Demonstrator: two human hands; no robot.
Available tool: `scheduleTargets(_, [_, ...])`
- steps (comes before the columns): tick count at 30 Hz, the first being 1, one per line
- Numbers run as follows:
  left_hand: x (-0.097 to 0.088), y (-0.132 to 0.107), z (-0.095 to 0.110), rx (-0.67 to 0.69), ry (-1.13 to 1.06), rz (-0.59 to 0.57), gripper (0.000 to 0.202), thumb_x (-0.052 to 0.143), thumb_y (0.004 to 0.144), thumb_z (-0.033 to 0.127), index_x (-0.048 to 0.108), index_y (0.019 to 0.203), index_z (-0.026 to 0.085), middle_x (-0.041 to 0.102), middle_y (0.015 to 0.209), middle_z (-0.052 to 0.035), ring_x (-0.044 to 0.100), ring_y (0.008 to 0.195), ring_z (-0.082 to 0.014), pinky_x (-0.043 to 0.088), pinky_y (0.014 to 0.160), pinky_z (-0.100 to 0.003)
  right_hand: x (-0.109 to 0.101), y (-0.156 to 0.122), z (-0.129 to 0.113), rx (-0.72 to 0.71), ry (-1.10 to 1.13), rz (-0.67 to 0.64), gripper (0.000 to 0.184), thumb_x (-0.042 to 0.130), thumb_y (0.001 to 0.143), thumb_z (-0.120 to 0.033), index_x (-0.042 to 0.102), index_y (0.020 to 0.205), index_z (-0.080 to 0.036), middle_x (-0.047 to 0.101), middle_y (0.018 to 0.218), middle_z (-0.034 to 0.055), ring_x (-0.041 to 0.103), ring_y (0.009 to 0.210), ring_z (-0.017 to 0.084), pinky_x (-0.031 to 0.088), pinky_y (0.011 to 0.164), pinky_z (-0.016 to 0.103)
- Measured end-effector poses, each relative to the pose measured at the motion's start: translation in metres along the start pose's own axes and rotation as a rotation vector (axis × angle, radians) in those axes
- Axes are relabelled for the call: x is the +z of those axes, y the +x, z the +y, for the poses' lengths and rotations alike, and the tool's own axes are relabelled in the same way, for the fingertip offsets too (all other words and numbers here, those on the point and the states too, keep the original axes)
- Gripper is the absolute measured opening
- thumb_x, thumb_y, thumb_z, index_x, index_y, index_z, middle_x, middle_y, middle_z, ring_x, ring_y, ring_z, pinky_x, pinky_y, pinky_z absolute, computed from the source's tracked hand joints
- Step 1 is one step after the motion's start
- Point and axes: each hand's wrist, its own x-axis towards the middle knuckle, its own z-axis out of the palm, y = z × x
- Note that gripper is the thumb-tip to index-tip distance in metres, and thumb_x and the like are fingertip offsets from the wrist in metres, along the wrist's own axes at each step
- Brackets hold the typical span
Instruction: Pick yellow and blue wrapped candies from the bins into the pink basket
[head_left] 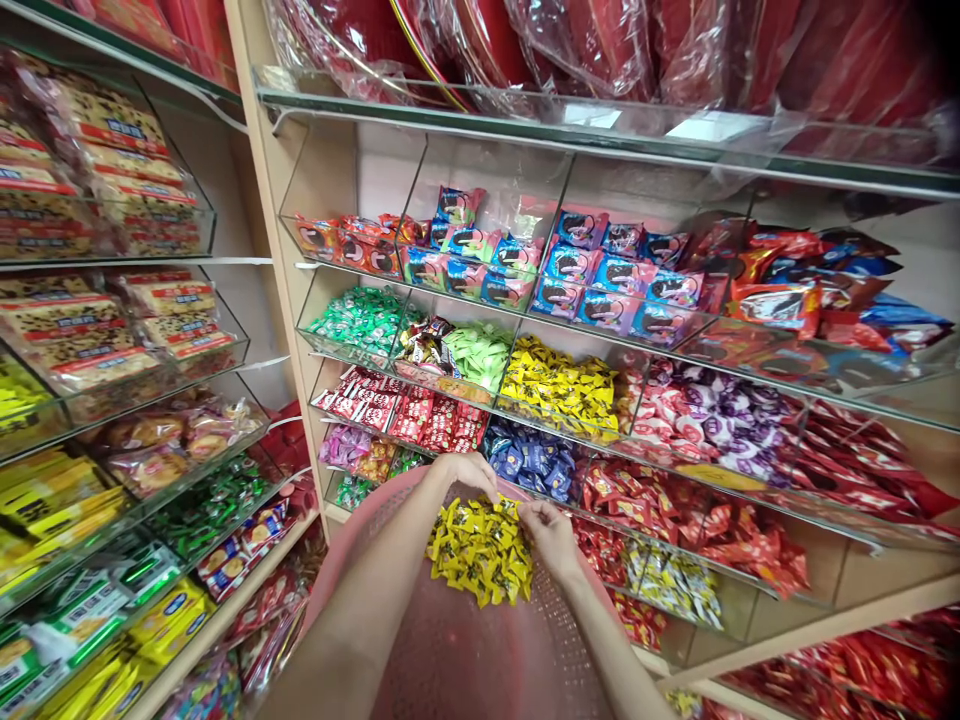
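A heap of yellow-wrapped candies [480, 555] lies in a pink, perforated plastic basket [450, 670] below me. My left hand [471, 473] reaches over the far side of the heap, its fingers stretched to the right along the candies' back edge; some fingertips are hidden. At the heap's right edge, my right hand [551, 532] has its thumb and fingers bent together against the candies. Whatever sits between those fingertips is too small to make out. Matching yellow candies [559, 390] fill a clear shelf bin just beyond the basket.
Tiered clear bins hold green candies [360, 318], red packets [439, 418], dark blue candies [529, 460] and blue-and-pink cookie packs [592, 275]. A glass shelf edge [600, 125] runs overhead. More shelves with packaged cakes [124, 150] stand on the left, beside a wooden upright [266, 200].
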Motion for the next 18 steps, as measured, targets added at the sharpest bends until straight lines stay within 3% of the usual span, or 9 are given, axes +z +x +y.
scheduleTargets(7, [-0.002, -0.003, 0.002, 0.008, 0.034, -0.02, 0.064, 0.043, 0.06, 0.076, 0.07, 0.077, 0.021, 0.063, 0.08, 0.0013, 0.049, 0.065, -0.011, 0.036, 0.058, -0.021, -0.003, 0.003, -0.003, -0.102, -0.049, -0.008, 0.035, 0.064, 0.062, -0.049, 0.058, 0.068, -0.015, 0.054, 0.054, -0.0027, 0.042, 0.048, 0.009, 0.033, 0.047, 0.022])
scheduleTargets(14, [-0.003, -0.004, 0.003, -0.018, 0.017, -0.014, 0.063, 0.045, 0.059, 0.075, 0.071, 0.08, 0.021, 0.064, 0.084, 0.0, 0.051, 0.07, -0.0128, 0.038, 0.066, -0.022, 0.018, -0.006, -0.009, -0.023, -0.074, -0.094, 0.037, 0.064, 0.058, -0.052, 0.058, 0.064, -0.016, 0.053, 0.048, -0.0022, 0.044, 0.043, 0.01, 0.033, 0.043, 0.022])
scheduleTargets(18, [-0.006, -0.005, 0.005, -0.041, 0.041, -0.007, 0.055, 0.056, 0.057, 0.068, 0.071, 0.079, 0.02, 0.065, 0.083, 0.0001, 0.052, 0.072, -0.0138, 0.039, 0.065, -0.023, 0.016, -0.007, -0.011, 0.033, -0.036, -0.07, 0.037, 0.065, 0.057, -0.052, 0.059, 0.065, -0.016, 0.055, 0.048, -0.0018, 0.045, 0.042, 0.01, 0.034, 0.042, 0.022])
